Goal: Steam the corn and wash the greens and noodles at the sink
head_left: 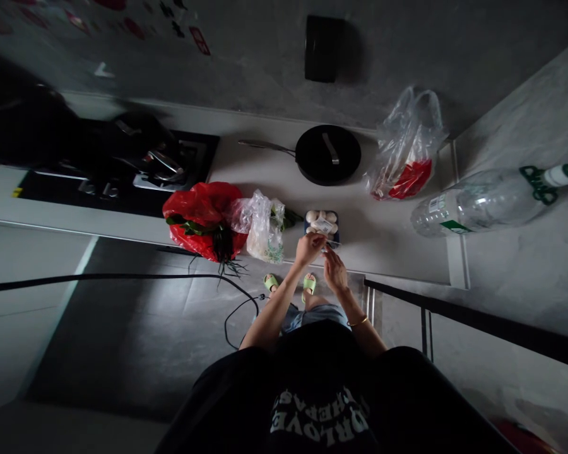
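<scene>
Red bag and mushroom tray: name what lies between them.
In the head view, a crumpled translucent bag and green leaves lie between the red bag and the mushroom tray, the leaves nearer the tray.

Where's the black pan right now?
In the head view, the black pan sits on the counter, slightly right of centre, beyond the blue tray and left of the clear bag.
</scene>
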`<state>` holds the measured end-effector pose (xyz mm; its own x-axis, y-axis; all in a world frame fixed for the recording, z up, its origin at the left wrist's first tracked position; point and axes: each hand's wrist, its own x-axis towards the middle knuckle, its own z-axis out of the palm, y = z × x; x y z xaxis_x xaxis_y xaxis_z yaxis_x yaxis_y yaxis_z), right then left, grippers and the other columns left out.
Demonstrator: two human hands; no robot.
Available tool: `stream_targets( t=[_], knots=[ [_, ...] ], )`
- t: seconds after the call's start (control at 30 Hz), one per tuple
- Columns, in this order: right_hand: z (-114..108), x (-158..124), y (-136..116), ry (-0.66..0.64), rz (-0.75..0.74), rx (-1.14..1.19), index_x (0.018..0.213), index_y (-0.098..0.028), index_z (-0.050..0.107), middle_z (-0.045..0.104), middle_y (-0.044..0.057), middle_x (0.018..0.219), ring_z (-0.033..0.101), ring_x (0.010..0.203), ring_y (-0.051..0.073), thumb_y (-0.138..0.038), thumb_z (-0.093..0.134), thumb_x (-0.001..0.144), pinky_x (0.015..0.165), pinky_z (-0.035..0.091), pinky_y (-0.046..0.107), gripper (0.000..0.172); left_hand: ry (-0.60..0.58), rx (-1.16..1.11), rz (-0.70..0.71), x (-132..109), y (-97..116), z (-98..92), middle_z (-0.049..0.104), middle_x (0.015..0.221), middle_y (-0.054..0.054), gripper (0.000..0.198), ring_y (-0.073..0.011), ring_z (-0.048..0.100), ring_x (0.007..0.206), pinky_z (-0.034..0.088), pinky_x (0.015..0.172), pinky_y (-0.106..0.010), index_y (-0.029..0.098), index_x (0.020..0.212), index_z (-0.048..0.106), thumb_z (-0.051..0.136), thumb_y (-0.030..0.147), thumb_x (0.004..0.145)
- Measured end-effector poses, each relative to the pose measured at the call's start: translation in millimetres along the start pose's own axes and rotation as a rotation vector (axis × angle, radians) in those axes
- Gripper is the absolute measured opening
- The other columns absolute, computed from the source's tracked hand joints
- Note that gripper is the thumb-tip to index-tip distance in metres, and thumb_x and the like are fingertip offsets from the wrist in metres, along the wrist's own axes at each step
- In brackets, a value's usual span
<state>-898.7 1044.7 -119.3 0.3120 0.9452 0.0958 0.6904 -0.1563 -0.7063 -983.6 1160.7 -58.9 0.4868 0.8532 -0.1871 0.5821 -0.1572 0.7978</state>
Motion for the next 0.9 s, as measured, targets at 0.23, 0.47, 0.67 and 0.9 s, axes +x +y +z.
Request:
stream_targets(
  t=[0.23, 0.47, 0.67, 0.9],
  knots=[
    [-2, 16, -9, 0.132, 0.085, -0.032, 0.116, -0.015, 0.065, 0.068, 0.014, 0.112, 0.059, 0.102, 0.024, -0.022, 0.035, 0.096, 0.093, 0.046, 0.038, 0.037, 0.019, -0.013, 0.037, 1, -4, -0.5, 0.074, 0.09, -0.004, 0.016, -0.0128, 0.067, 0.077, 0.048, 0.072, -0.02, 0.018, 0.094, 0.076, 0.063, 0.022, 0.087],
    [-3, 29, -11, 0.224, 0.344, -0.099, 0.1, -0.02, 0.072, 0.074, 0.007, 0.094, 0.062, 0.074, 0.017, -0.031, 0.041, 0.095, 0.067, 0.041, 0.025, 0.032, 0.071, 0.021, 0.089, -5, 2, 2.0, 0.071, 0.09, -0.004, 0.017, -0.0124, 0.065, 0.076, 0.049, 0.074, -0.021, 0.019, 0.095, 0.075, 0.059, 0.017, 0.089],
    [-10, 36, -5, 0.277, 0.351, -0.042, 0.093, -0.022, 0.074, 0.076, 0.005, 0.091, 0.062, 0.07, 0.016, -0.044, 0.05, 0.092, 0.061, 0.036, 0.023, 0.033, 0.167, -0.004, 0.143, -3, 13, 2.2, 0.071, 0.096, -0.007, 0.019, -0.014, 0.065, 0.082, 0.05, 0.078, -0.023, 0.017, 0.093, 0.073, 0.056, 0.013, 0.089],
    [-14, 34, -5, 0.241, 0.34, -0.045, 0.099, -0.022, 0.072, 0.074, 0.005, 0.093, 0.063, 0.075, 0.016, -0.05, 0.063, 0.085, 0.061, 0.038, 0.023, 0.033, 0.165, -0.029, 0.106, 8, 15, 1.5, 0.071, 0.095, -0.008, 0.019, -0.0134, 0.064, 0.08, 0.049, 0.075, -0.021, 0.015, 0.094, 0.073, 0.056, 0.01, 0.088]
  ],
)
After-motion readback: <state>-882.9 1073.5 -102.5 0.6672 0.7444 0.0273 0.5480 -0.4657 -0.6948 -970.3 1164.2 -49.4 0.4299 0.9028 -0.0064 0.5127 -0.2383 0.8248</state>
